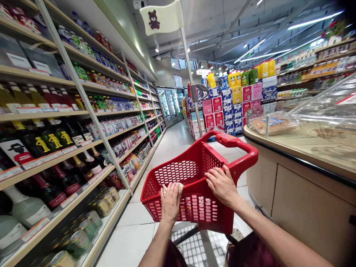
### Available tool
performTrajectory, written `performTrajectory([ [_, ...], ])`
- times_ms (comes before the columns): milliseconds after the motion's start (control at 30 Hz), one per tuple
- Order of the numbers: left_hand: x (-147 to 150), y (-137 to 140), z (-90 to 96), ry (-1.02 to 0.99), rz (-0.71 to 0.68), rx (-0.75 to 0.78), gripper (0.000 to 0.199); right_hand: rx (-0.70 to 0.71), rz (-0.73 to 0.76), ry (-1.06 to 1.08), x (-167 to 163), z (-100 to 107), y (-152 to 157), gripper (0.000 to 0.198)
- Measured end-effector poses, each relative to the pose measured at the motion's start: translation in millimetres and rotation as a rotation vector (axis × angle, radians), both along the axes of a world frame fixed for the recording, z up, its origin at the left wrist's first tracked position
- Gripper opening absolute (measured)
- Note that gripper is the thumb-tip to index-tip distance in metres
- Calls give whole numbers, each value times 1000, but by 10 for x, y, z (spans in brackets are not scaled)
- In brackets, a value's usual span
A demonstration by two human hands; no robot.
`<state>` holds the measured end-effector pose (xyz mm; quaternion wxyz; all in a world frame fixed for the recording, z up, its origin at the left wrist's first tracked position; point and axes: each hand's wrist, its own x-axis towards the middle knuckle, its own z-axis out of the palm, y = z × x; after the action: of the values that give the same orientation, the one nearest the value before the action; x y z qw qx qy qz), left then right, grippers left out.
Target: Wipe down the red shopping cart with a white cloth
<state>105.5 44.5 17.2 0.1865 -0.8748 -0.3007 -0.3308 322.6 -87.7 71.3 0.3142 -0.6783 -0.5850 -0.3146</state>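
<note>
A small red plastic shopping cart (189,185) with perforated sides stands right in front of me, its handle (241,148) to the right. My left hand (170,202) is on the near rim of the basket, pressing a whitish cloth (180,188) that shows past the fingers. Further right, my right hand (222,185) rests over the same rim beside the inner divider, fingers curled over the edge. A pole rises from the cart and carries a cream flag (162,17) with a brown bear on it.
Shelves (66,157) of bottles and cans run along the left. On the right curves a display counter (300,185) with packaged food under clear covers. Stacked drink cartons (233,111) stand ahead, with glass-door fridges (169,104) farther back. White tiled floor (133,226) lies between.
</note>
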Motion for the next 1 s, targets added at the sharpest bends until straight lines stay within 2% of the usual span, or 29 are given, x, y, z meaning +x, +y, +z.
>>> performTrajectory([
  [100, -331, 201, -114, -54, 29, -24, 38, -4, 18, -16, 14, -8, 0, 28],
  [167, -546, 338, -182, -210, 107, 6, 38, 1, 22, -12, 10, -13, 10, 28],
  [233, -599, 404, -221, -321, 135, 34, 39, 9, 13, 5, -2, -13, 22, 27],
  [300, -466, 370, -221, -312, 86, 23, 41, 12, -5, 19, -11, -7, 30, 27],
  [400, -171, 218, -153, -174, -2, -17, 41, -10, -6, 1, -1, 6, 23, 27],
  [467, -119, 157, -100, -79, -9, -32, 40, -29, 2, -21, 15, 10, 7, 28],
  [567, -324, 226, -91, -29, 32, -41, 44, -39, 13, -45, 30, -3, -21, 29],
  [633, -499, 325, -141, -77, 71, -51, 45, -29, 19, -52, 28, -23, -33, 29],
  [700, -550, 374, -220, -159, 117, -67, 47, -19, 20, -53, 21, -49, -35, 30],
  [800, -300, 283, -316, -236, 138, -98, 52, -1, 14, -57, 25, -93, -22, 29],
  [900, 47, 139, -299, -195, 44, -129, 54, 25, 22, -77, 64, -130, -11, 28],
  [1000, 59, 141, -229, -179, 21, -165, 53, 11, 62, -129, 111, -149, -20, 29],
])
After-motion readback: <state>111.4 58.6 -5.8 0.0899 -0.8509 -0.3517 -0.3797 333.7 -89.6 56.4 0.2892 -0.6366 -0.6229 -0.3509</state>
